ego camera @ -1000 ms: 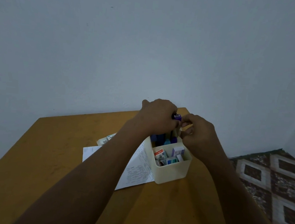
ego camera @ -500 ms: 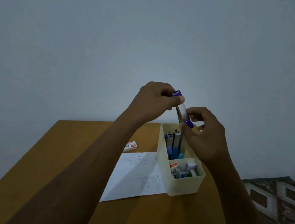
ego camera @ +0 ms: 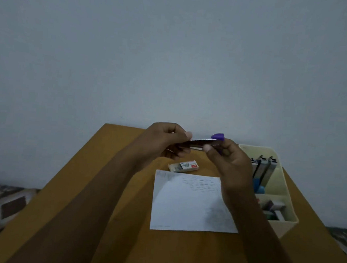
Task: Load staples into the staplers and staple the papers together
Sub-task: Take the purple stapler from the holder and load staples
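Above the table (ego camera: pixel 105 180), both hands grip a purple stapler (ego camera: pixel 204 143) level, its long axis running nine to three.
Left hand (ego camera: pixel 165 141) clasps the nine o'clock end, right hand (ego camera: pixel 226 163) the three; staple box (ego camera: pixel 183 166) lies at six.

The stapler (ego camera: pixel 204 143) shows a bright, glossy metal strip and a purple plastic end. The table (ego camera: pixel 106 167) looks like smooth, matt wood in an ochre tone. The sheet (ego camera: pixel 189 204) is thin matt white paper with faint print. The box (ego camera: pixel 184 166) looks like printed cardboard. The caddy (ego camera: pixel 286 227) is cream plastic with a dull sheen. The wall (ego camera: pixel 174 58) is plain and matt.
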A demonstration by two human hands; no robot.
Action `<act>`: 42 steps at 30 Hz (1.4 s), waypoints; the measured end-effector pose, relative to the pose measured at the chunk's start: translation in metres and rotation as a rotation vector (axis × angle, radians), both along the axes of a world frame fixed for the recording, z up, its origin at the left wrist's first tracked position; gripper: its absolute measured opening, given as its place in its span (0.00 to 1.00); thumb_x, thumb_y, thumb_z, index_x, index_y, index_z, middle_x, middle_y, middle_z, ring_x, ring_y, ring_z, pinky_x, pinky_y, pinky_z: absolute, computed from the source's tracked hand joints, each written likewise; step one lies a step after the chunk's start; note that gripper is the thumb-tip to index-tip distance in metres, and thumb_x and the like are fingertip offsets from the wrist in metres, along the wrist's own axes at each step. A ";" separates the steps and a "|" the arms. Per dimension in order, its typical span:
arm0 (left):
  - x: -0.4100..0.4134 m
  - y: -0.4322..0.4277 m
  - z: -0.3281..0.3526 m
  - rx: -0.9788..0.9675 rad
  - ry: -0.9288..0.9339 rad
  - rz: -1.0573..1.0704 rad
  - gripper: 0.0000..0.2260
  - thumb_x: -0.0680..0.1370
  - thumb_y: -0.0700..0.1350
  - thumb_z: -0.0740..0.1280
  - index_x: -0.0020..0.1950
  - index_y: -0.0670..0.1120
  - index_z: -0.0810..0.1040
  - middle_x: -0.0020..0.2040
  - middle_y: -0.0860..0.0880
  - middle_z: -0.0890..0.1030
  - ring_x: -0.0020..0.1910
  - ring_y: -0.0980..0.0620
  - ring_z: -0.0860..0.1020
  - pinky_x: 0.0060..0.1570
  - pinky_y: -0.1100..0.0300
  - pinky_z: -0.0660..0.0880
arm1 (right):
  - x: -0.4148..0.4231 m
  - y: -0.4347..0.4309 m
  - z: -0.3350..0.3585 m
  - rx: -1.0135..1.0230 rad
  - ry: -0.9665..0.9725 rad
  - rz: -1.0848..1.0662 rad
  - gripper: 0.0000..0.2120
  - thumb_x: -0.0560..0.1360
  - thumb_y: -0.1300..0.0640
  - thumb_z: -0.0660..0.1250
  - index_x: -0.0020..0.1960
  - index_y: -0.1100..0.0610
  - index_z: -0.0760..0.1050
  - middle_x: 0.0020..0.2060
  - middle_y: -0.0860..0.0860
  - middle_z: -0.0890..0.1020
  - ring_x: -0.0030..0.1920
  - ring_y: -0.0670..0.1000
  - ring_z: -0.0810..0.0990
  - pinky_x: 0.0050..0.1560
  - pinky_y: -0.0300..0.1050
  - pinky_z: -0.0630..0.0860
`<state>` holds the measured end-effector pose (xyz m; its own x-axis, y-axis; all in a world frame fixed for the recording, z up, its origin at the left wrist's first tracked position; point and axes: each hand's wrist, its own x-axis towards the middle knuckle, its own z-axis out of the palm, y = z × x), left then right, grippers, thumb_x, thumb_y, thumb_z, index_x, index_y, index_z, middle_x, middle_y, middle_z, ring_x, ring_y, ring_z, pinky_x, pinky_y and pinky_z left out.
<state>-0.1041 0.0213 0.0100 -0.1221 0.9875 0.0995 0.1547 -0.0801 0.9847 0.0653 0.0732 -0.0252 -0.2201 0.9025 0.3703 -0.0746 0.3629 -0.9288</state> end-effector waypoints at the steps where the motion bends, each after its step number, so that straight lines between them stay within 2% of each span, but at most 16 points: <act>1: -0.003 -0.001 -0.008 -0.004 0.013 0.001 0.11 0.77 0.47 0.67 0.48 0.39 0.79 0.43 0.40 0.83 0.40 0.46 0.80 0.44 0.55 0.78 | -0.003 0.000 -0.005 -0.024 0.010 0.044 0.07 0.73 0.57 0.69 0.51 0.52 0.79 0.45 0.50 0.84 0.50 0.53 0.81 0.54 0.50 0.78; 4: -0.010 -0.001 -0.031 -0.002 0.072 -0.016 0.12 0.79 0.48 0.65 0.47 0.39 0.79 0.44 0.41 0.83 0.40 0.47 0.80 0.45 0.52 0.78 | -0.012 0.002 -0.019 -0.057 0.020 0.148 0.07 0.76 0.59 0.65 0.53 0.54 0.79 0.47 0.55 0.83 0.50 0.57 0.82 0.55 0.56 0.77; 7: -0.010 0.001 -0.050 0.030 0.121 -0.036 0.11 0.80 0.48 0.63 0.47 0.41 0.79 0.45 0.41 0.83 0.39 0.47 0.81 0.42 0.53 0.78 | -0.018 0.003 -0.029 -0.039 -0.022 0.132 0.08 0.76 0.59 0.64 0.53 0.59 0.78 0.45 0.55 0.83 0.47 0.54 0.83 0.50 0.51 0.79; 10: -0.009 0.005 -0.064 0.082 0.184 -0.036 0.10 0.80 0.46 0.63 0.52 0.39 0.78 0.44 0.42 0.83 0.38 0.48 0.81 0.39 0.53 0.78 | -0.024 0.005 -0.038 -0.092 0.021 0.106 0.07 0.76 0.61 0.65 0.52 0.62 0.76 0.44 0.57 0.83 0.44 0.55 0.83 0.48 0.52 0.80; 16: -0.006 0.009 -0.085 0.131 0.174 0.008 0.09 0.80 0.45 0.63 0.52 0.41 0.78 0.41 0.45 0.84 0.35 0.53 0.80 0.36 0.56 0.77 | -0.030 0.008 -0.050 -0.154 0.051 0.039 0.05 0.75 0.63 0.65 0.50 0.64 0.76 0.42 0.57 0.83 0.43 0.53 0.83 0.47 0.48 0.80; 21: -0.006 0.011 -0.096 0.109 0.231 0.012 0.09 0.80 0.44 0.63 0.52 0.40 0.78 0.42 0.45 0.84 0.35 0.54 0.80 0.37 0.55 0.78 | -0.031 0.009 -0.061 -0.184 0.054 0.025 0.04 0.75 0.64 0.65 0.48 0.64 0.77 0.40 0.56 0.84 0.40 0.53 0.83 0.45 0.48 0.81; 26: -0.003 0.010 -0.101 0.087 0.212 -0.022 0.08 0.80 0.44 0.63 0.50 0.40 0.78 0.42 0.45 0.84 0.35 0.51 0.81 0.36 0.58 0.78 | -0.030 0.010 -0.069 -0.204 0.032 -0.011 0.03 0.74 0.67 0.64 0.45 0.64 0.76 0.36 0.55 0.81 0.35 0.50 0.80 0.36 0.42 0.79; 30: 0.004 0.011 -0.107 0.064 0.215 -0.048 0.08 0.81 0.43 0.62 0.48 0.40 0.78 0.42 0.43 0.85 0.35 0.48 0.82 0.35 0.60 0.76 | -0.028 0.013 -0.077 -0.182 -0.044 -0.109 0.05 0.66 0.57 0.64 0.38 0.57 0.76 0.32 0.53 0.79 0.34 0.52 0.77 0.36 0.45 0.76; 32: 0.008 0.012 -0.109 0.062 0.208 -0.044 0.09 0.81 0.43 0.62 0.49 0.39 0.78 0.42 0.43 0.84 0.35 0.47 0.82 0.36 0.58 0.78 | -0.026 0.013 -0.078 -0.179 -0.048 -0.121 0.06 0.66 0.56 0.64 0.39 0.59 0.77 0.33 0.53 0.80 0.35 0.51 0.78 0.36 0.45 0.77; 34: 0.010 0.013 -0.110 0.076 0.194 -0.017 0.09 0.81 0.43 0.62 0.49 0.40 0.78 0.41 0.43 0.84 0.36 0.46 0.82 0.36 0.57 0.78 | -0.027 0.012 -0.078 -0.193 -0.001 -0.118 0.04 0.71 0.61 0.68 0.44 0.61 0.78 0.35 0.54 0.82 0.35 0.49 0.80 0.37 0.44 0.77; 38: 0.009 0.013 -0.110 0.114 0.217 0.049 0.08 0.81 0.45 0.62 0.49 0.42 0.78 0.39 0.47 0.84 0.34 0.52 0.82 0.34 0.64 0.76 | -0.029 0.010 -0.078 -0.205 0.069 -0.082 0.09 0.74 0.60 0.69 0.52 0.61 0.79 0.43 0.56 0.84 0.41 0.51 0.83 0.39 0.39 0.79; 42: 0.011 0.012 -0.112 0.113 0.247 0.065 0.07 0.80 0.44 0.62 0.49 0.43 0.78 0.39 0.49 0.83 0.32 0.57 0.80 0.33 0.68 0.74 | -0.027 0.010 -0.079 -0.209 0.074 -0.083 0.07 0.74 0.60 0.67 0.51 0.61 0.80 0.43 0.56 0.84 0.43 0.52 0.83 0.43 0.42 0.81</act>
<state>-0.0934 0.0336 -0.1016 -0.1434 0.9593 0.2432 0.3975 -0.1692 0.9019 0.0379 0.0829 -0.1039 -0.1209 0.9751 0.1861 -0.1233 0.1713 -0.9775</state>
